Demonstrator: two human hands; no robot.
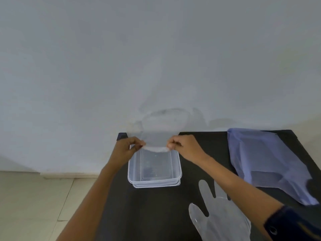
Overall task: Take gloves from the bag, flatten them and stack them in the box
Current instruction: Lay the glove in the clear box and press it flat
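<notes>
Both hands are up at the far end of the black table (156, 214), each pinching one corner of a clear plastic glove (160, 134) at what appears to be its cuff edge. The left hand (128, 148) is closed on the left corner, the right hand (184, 146) on the right corner, and the film is stretched taut between them. The glove rises away from the hands toward the wall (156, 58), held just above the far rim of the clear plastic box (179, 173), not in it. Judged step: flattening, just ahead of placing. The next move would call for lowering the sheet level into the box without letting it curl or trap air, and releasing both corners together. A second clear glove (213, 218) lies flat on the near right of the table, its fingers pointing toward the box. The pale blue bag (265, 164) lies at the far right, slack. Hard to make out: the held glove's fingers, which fade into the grey wall; whether the box already holds any gloves, since clear film on clear plastic does not read; and the bag's contents. The near glove's cuff is cut off by the bottom edge and partly covered by the right forearm.
</notes>
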